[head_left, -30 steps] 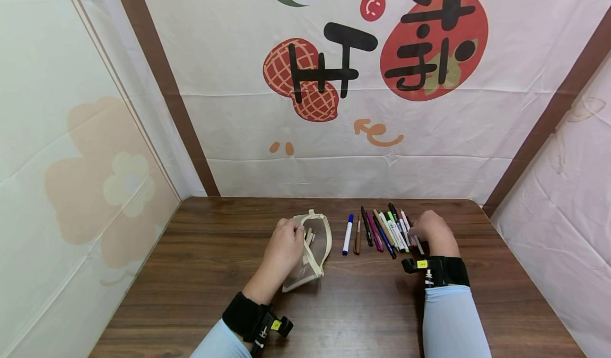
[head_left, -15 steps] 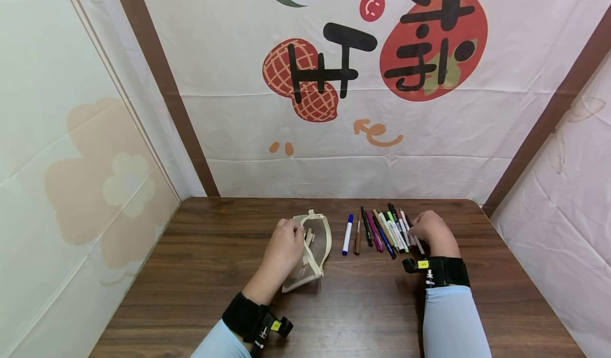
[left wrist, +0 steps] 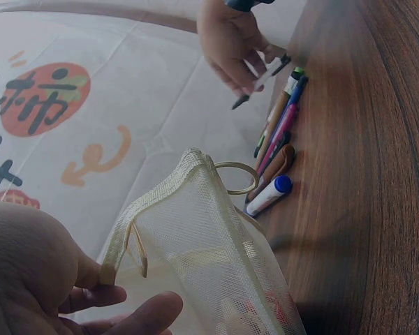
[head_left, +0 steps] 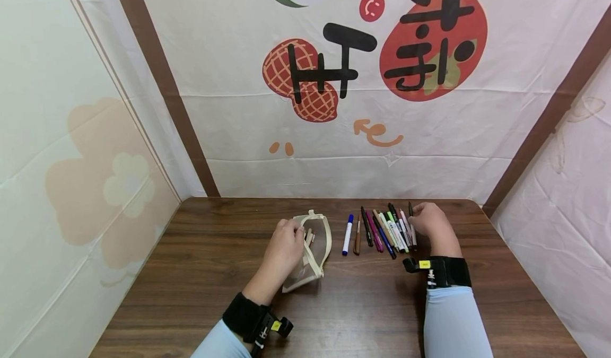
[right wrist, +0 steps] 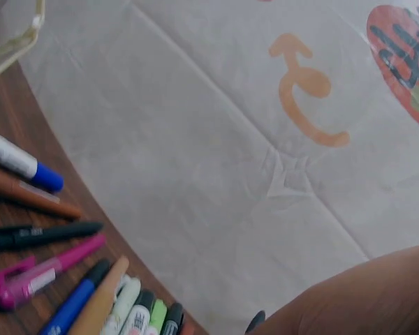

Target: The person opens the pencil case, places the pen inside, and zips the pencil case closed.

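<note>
Lifting one pen toward the pouch

The right hand [head_left: 428, 221] is pinching a black pen [left wrist: 260, 82] above the pen row [head_left: 382, 230], right of the mesh pouch [head_left: 312, 249]; the left hand [head_left: 285, 246] is gripping its rim, best holding the mouth wide on the surface [head_left: 200, 273].

The left hand [head_left: 285, 244] is held forward with its fingers [left wrist: 136, 314] curled in a grip, thumb underneath. The right hand [head_left: 428, 223] is raised slightly, its fingers [left wrist: 239, 73] bent in a pinch. Both forearms are clad in pale blue sleeves with black wrist straps.
</note>
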A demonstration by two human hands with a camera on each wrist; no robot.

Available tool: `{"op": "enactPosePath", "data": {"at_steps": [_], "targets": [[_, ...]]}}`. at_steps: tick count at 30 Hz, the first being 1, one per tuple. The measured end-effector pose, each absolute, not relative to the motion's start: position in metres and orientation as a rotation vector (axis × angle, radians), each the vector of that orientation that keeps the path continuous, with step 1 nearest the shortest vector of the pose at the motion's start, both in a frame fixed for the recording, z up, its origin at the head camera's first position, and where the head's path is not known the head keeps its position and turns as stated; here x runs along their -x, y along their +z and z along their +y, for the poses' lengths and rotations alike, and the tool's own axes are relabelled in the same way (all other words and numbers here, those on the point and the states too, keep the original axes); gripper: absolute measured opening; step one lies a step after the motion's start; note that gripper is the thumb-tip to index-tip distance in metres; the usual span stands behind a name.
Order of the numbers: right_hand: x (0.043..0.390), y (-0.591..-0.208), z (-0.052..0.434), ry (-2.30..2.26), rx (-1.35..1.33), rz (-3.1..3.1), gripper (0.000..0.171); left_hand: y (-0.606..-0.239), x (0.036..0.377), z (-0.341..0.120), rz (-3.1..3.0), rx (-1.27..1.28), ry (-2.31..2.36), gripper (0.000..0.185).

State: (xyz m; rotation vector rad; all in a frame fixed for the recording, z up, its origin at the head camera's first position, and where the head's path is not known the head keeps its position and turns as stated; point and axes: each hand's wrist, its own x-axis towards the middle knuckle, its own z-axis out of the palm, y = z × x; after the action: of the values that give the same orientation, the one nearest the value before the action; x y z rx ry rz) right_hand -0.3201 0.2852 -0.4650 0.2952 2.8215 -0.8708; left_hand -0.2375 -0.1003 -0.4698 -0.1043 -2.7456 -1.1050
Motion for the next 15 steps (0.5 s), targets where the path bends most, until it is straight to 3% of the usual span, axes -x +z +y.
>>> {"op": "enactPosePath", "data": {"at_steps": [15], "targets": [[0.325, -0.458, 0.246, -1.229, -0.070, 2.801, 0.058, -0.470, 0.239, -0.100, -2.742, 0.110, -1.108, 0.022]]}}
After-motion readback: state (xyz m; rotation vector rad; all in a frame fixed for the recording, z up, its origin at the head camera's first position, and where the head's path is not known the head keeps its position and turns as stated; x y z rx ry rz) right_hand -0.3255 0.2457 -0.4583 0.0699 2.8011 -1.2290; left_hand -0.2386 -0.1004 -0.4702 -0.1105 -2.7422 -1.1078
